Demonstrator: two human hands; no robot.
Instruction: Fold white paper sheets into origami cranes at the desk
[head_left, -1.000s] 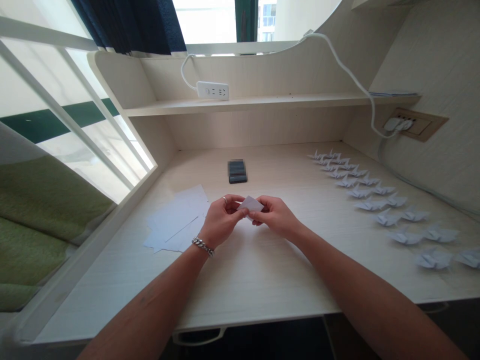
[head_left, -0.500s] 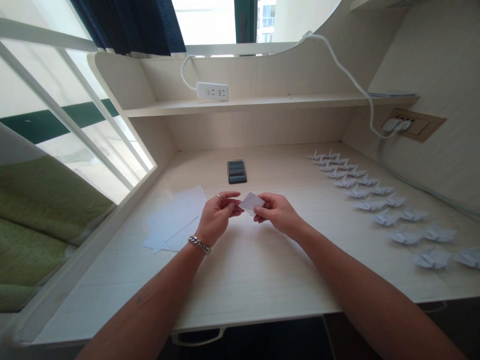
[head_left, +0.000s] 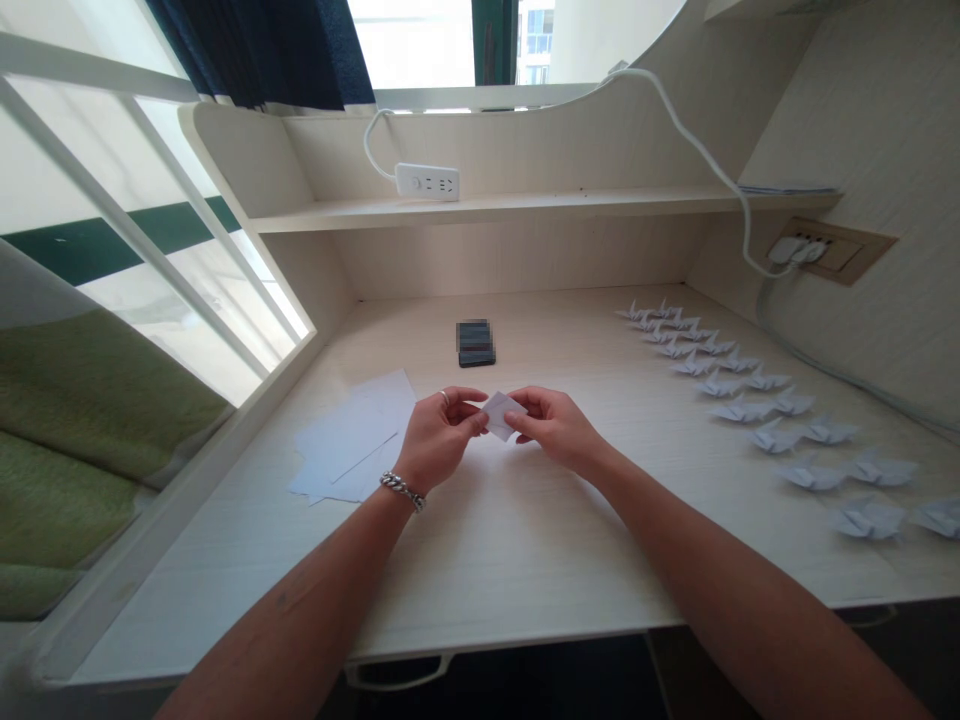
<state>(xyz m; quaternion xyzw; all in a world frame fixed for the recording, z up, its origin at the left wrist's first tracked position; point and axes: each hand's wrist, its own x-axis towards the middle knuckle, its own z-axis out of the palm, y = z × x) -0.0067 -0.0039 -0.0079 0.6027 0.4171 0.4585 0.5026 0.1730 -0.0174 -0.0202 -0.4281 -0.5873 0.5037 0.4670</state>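
Observation:
A small folded square of white paper (head_left: 501,416) is held up above the desk, one corner pointing toward me. My left hand (head_left: 444,428), with a ring and a chain bracelet, pinches its left corner between thumb and fingers. On the opposite side, my right hand (head_left: 549,422) grips the paper, thumb on the front face and fingers behind. Loose sheets of white paper (head_left: 360,425) lie overlapping to the left of my left hand. To the right, several folded paper cranes (head_left: 739,408) stand in two rows running toward the back.
Behind my hands a dark phone (head_left: 475,344) lies on the pale desk (head_left: 480,570). A shelf (head_left: 540,207) crosses the back and bears a white power strip (head_left: 427,182). Its white cable (head_left: 694,145) hangs down to a wall socket (head_left: 832,250) at right.
My left thumb has come onto the left corner of the folded paper, where the fingers were looser before. The paper has turned slightly and looks more upright. My right hand has barely moved.

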